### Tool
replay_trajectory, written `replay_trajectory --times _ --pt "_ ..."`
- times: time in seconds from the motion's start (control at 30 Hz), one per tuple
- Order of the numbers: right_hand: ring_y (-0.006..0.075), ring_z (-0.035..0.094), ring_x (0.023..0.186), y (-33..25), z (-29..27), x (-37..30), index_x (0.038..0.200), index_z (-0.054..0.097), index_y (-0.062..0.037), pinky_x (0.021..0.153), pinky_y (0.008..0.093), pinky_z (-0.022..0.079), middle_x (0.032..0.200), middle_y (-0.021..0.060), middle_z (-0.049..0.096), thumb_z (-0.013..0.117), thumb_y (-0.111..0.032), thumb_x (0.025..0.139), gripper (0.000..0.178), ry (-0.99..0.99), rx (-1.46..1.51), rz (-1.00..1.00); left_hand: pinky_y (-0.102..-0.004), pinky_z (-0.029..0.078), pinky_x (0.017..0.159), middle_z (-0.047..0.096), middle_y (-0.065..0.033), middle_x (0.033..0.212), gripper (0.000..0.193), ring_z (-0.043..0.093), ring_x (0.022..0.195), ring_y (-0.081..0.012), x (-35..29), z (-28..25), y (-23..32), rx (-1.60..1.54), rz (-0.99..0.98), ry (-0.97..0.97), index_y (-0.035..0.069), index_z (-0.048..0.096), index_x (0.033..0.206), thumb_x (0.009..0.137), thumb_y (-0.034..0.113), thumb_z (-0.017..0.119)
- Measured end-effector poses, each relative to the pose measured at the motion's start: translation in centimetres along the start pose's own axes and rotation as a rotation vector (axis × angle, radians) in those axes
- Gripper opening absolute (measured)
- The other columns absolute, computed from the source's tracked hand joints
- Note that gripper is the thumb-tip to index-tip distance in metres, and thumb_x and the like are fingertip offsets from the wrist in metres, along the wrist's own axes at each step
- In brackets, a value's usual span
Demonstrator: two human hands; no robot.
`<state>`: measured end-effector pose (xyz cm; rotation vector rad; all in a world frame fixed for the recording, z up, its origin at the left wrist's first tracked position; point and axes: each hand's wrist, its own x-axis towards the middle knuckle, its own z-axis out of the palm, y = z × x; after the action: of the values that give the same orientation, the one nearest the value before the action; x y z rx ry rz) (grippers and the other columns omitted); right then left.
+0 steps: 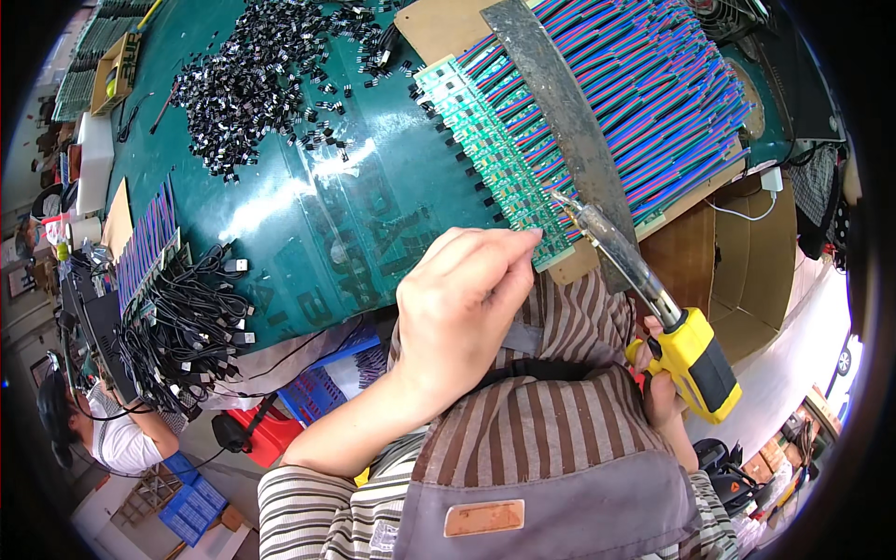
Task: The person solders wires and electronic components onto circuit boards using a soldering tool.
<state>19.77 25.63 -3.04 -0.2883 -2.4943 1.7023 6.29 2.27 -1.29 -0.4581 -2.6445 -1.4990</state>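
Observation:
My right hand (pixel 661 387) is closed round the grip of a yellow and black soldering gun (pixel 700 369). Its long metal barrel slants up and left, with the tip over the near end of a green circuit board panel (pixel 499 149). Beside that end, my left hand (pixel 467 303) is pinched, thumb and forefinger together at the board's edge; whatever they hold is too small to make out. Blue, red, green and black wires (pixel 644 103) run off the panel's right side. Across them lies a flat, worn metal bar (pixel 565 103). Small black connectors (pixel 471 173) line the left edge.
A big heap of small black connectors (pixel 247 89) lies on the green mat (pixel 373 205). At the left, black USB cables (pixel 187 322) hang over the table edge beside more wired boards (pixel 149 243). A cardboard box (pixel 761 271) stands at right. Another person (pixel 117 429) sits lower left.

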Motion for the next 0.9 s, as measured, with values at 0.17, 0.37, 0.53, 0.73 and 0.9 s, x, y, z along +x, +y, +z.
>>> replay_trajectory --times 0.17,0.37,0.53,0.73,0.9 --pt "0.0237 0.059 0.072 0.2 0.0 -0.3 0.08 0.064 -0.0049 0.077 0.0349 0.049 0.073 0.0055 0.062 0.06 -0.039 0.085 0.035 0.007 0.028 0.016 -0.0233 0.051 0.07 0.071 -0.0109 0.091 0.017 0.066 0.076 -0.0137 -1.9 1.2 0.0 -0.195 -0.294 0.111 -0.003 0.071 0.097 0.08 -0.003 0.071" --pt "0.0288 0.064 0.079 1.7 -1.4 -1.3 0.084 0.065 -0.0012 0.076 0.037 0.051 0.084 0.0122 0.066 0.064 -0.036 0.079 0.035 -0.076 -0.08 -0.052 -0.0244 0.053 0.071 0.071 -0.0129 0.09 0.016 0.067 0.078 -0.0134 -1.0 0.4 -0.2 -0.689 -0.778 0.032 -0.008 0.068 0.098 0.087 0.004 0.068" --pt "0.0329 0.065 0.077 1.1 -1.1 -1.3 0.084 0.063 0.0039 0.072 0.0366 0.052 0.086 0.0183 0.066 0.066 -0.033 0.07 0.04 -0.047 0.001 0.052 -0.024 0.053 0.07 0.072 -0.0124 0.087 0.017 0.067 0.075 -0.0141 0.1 -0.6 -1.0 -0.751 -0.841 -0.078 -0.007 0.069 0.095 0.084 0.006 0.071" --pt "0.0314 0.065 0.075 0.0 -1.5 -0.6 0.083 0.063 0.003 0.069 0.0362 0.052 0.082 0.017 0.065 0.066 -0.031 0.068 0.038 -0.125 -0.08 -0.021 -0.0243 0.054 0.065 0.071 -0.0116 0.083 0.016 0.067 0.07 -0.0139 0.9 -1.0 -1.5 -0.743 -0.956 -0.154 -0.006 0.07 0.091 0.081 0.006 0.073" --pt "0.0297 0.064 0.072 0.0 -1.2 -0.2 0.082 0.063 0.0017 0.066 0.0354 0.051 0.081 0.015 0.065 0.067 -0.03 0.066 0.035 -0.133 -0.188 -0.162 -0.0242 0.055 0.063 0.071 -0.0118 0.081 0.015 0.067 0.067 -0.0143 1.1 -0.9 -1.4 -0.742 -0.98 -0.141 -0.006 0.07 0.089 0.08 0.007 0.073"
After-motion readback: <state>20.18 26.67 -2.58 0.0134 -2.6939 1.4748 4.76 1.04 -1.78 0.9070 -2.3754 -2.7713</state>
